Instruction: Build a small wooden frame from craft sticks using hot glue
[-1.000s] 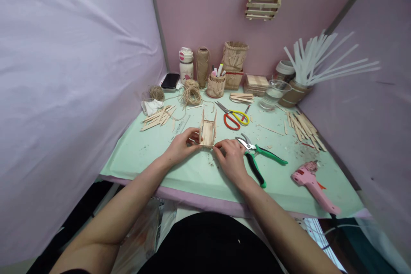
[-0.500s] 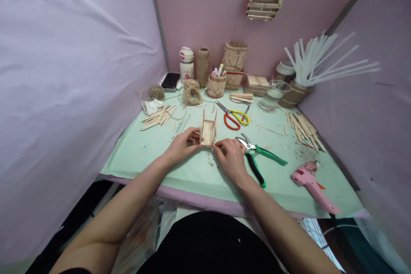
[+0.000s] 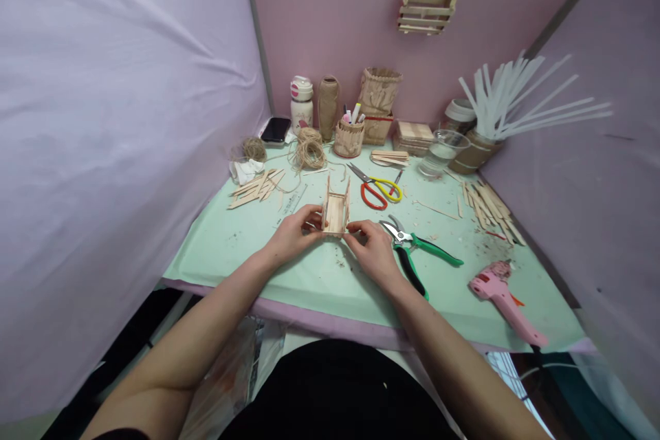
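Note:
A small wooden stick frame (image 3: 336, 212) stands on the green tabletop, with a flat slatted base and upright sides. My left hand (image 3: 296, 234) grips its left side, fingers curled round the near corner. At the near right corner my right hand (image 3: 372, 247) pinches the frame between thumb and fingers. Just right of that hand lie green-handled pruning shears (image 3: 433, 249), their blades open. Behind the frame rest scissors (image 3: 375, 187) with one red and one yellow handle.
A pink glue gun (image 3: 508, 306) lies at the right. Loose sticks (image 3: 258, 187) are at the left, more sticks (image 3: 489, 210) at the right. Along the back stand twine (image 3: 309, 150), a pen holder (image 3: 349, 137), a plastic cup of water (image 3: 438, 158) and a bottle (image 3: 302, 103).
The whole view has shifted slightly. My right hand's fingers have moved a little at the frame's near right corner; my left hand keeps its hold.

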A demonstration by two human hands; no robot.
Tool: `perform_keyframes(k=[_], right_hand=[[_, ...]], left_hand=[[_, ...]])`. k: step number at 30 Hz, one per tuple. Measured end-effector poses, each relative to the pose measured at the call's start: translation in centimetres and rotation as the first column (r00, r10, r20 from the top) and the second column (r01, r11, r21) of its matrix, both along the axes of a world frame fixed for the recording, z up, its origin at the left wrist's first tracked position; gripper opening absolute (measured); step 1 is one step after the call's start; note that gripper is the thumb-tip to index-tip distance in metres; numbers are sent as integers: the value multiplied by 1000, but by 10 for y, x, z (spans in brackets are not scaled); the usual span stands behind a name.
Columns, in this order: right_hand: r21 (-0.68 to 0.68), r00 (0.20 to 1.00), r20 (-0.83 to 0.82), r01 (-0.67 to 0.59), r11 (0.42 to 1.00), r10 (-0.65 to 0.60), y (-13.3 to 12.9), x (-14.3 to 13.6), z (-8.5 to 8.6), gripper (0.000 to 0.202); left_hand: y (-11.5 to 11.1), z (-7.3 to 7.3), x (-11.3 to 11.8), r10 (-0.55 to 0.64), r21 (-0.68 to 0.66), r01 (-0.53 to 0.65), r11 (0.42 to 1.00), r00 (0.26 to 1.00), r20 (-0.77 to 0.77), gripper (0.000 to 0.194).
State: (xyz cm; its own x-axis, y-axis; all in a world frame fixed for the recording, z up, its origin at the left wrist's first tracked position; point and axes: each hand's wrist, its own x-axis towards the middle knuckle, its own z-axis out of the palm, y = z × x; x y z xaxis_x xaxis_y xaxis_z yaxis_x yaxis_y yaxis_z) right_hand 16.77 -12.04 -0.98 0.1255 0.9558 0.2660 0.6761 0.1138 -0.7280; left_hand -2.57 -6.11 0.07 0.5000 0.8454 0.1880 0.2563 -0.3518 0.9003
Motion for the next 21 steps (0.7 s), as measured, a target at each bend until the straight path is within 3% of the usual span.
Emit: perform_keyframes(k=[21], right_hand=[[-117, 996, -67, -61, 991, 54, 3, 2, 7, 15]], left_hand=[[4, 0, -1, 46, 0, -47, 999, 996, -71, 38]])
